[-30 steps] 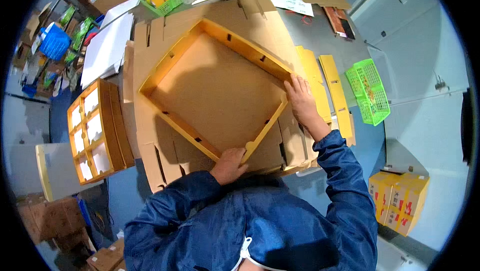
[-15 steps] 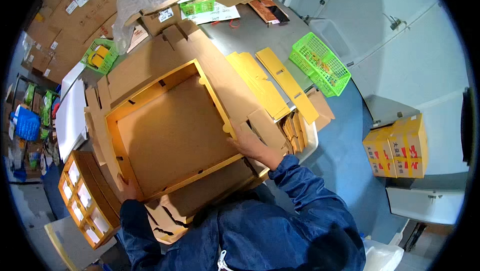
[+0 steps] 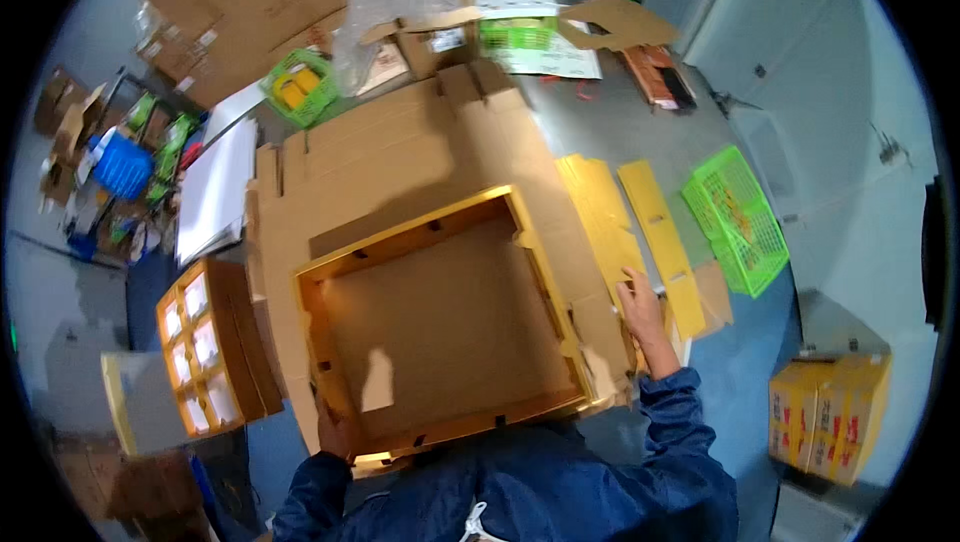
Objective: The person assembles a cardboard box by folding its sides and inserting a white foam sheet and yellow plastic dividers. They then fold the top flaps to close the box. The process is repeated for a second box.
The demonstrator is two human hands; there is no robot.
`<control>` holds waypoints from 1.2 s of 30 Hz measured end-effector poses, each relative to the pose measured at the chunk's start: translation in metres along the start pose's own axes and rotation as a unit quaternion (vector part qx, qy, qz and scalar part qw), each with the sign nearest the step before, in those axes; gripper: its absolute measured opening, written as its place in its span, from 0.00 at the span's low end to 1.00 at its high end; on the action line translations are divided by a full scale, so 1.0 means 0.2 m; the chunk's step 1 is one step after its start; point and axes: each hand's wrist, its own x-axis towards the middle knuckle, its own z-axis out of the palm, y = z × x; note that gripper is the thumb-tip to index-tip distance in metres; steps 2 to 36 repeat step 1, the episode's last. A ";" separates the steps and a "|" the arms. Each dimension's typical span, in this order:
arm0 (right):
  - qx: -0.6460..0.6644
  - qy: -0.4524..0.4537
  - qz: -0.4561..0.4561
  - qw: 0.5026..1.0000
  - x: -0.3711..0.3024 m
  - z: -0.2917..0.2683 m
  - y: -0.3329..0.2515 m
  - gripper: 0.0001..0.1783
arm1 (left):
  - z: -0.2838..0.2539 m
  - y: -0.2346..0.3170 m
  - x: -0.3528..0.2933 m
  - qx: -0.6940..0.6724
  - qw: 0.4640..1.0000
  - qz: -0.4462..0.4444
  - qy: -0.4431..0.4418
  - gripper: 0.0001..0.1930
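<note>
A shallow yellow-edged box frame (image 3: 516, 210) with a brown cardboard bottom lies in front of me on flattened cardboard. My left hand (image 3: 334, 432) grips its near left corner, the fingers partly hidden by the wall. Off the frame's right side, my right hand (image 3: 641, 312) has its fingers partly spread. They are at the near end of some yellow cut cardboard sheets (image 3: 592, 212); whether they touch is hard to tell. Beside those sheets lies a long slotted yellow strip (image 3: 657, 227).
Flattened brown cardboard (image 3: 375, 167) covers much of the table. Green baskets stand at the right (image 3: 738, 222) and far left (image 3: 300, 87). A compartmented yellow box (image 3: 215, 347) is at my left, near white sheets (image 3: 217, 182). Taped cartons (image 3: 828, 417) stand at the right.
My right hand has let go of the box frame and moved right to the yellow sheets. The left hand still holds the frame. The whole view has shifted.
</note>
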 end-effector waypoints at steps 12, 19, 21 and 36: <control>0.019 -0.024 -0.020 0.999 0.09 0.12 -0.05 0.20 | -0.06 -0.02 -0.06 0.004 0.999 -0.021 0.029 0.31; 0.019 -0.024 -0.020 0.999 0.09 0.12 -0.05 0.20 | -0.06 -0.02 -0.06 0.004 0.999 -0.021 0.029 0.31; 0.019 -0.024 -0.020 0.999 0.09 0.12 -0.05 0.20 | -0.06 -0.02 -0.06 0.004 0.999 -0.021 0.029 0.31; 0.019 -0.024 -0.020 0.999 0.09 0.12 -0.05 0.20 | -0.06 -0.02 -0.06 0.004 0.999 -0.021 0.029 0.31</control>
